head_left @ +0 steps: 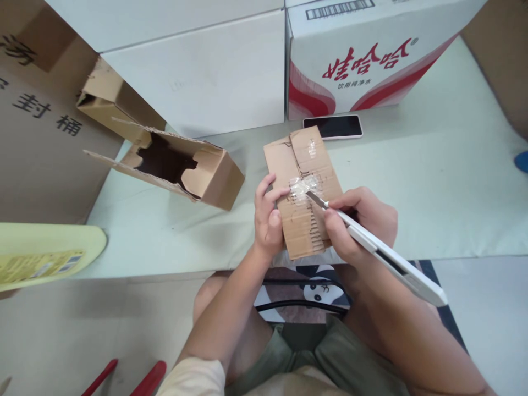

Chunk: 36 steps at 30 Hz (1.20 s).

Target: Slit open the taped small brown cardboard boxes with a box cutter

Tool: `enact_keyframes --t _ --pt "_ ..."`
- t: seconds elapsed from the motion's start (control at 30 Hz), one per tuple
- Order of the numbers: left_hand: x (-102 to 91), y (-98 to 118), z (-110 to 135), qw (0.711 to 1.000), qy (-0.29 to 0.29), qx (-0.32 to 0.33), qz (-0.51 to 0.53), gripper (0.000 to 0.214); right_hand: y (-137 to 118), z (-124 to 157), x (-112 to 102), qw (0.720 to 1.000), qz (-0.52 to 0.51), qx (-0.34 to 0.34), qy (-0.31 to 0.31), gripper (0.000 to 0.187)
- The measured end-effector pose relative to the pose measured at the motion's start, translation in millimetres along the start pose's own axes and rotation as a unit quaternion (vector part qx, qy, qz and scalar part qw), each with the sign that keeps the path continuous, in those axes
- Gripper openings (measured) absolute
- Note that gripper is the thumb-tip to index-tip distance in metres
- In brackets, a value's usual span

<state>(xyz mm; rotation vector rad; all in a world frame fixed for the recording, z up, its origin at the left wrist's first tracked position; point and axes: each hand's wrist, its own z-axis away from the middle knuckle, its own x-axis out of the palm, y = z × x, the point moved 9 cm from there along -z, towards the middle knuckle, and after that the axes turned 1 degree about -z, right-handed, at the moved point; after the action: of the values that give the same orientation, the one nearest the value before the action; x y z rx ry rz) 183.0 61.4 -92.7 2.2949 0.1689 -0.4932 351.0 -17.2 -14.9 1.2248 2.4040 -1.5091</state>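
Note:
A small brown cardboard box (301,165) stands tilted at the table's near edge, its top seam covered with crumpled clear tape (303,187). My left hand (268,217) is closed around its left side, thumb on the top face. My right hand (357,223) is closed on a white utility knife (388,256). The knife's blade tip rests on the tape in the middle of the box.
An opened, torn cardboard box (185,168) lies on its side to the left. A phone (333,126) lies behind the small box. Large white cartons (363,52) and a brown carton (37,110) line the back and left of the pale table (433,181). A yellow item (45,256) sits at the left edge.

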Motion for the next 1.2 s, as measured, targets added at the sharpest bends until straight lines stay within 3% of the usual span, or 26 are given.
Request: enact_keyframes --t 0.47,0.8,1.2 --pt "0.4 -0.8 1.2 1.000 0.007 -0.007 0.025 0.046 5.7 -0.3 1.2 1.000 -0.009 0.027 -0.006 0.007" --pt "0.7 -1.1 1.5 1.000 0.004 -0.004 0.024 0.044 -2.4 -0.3 -1.5 1.000 0.000 -0.014 0.010 0.009" --pt "-0.3 -0.3 0.6 1.000 0.006 -0.006 0.011 0.048 3.4 0.2 -0.5 1.000 0.003 0.009 0.005 0.008"
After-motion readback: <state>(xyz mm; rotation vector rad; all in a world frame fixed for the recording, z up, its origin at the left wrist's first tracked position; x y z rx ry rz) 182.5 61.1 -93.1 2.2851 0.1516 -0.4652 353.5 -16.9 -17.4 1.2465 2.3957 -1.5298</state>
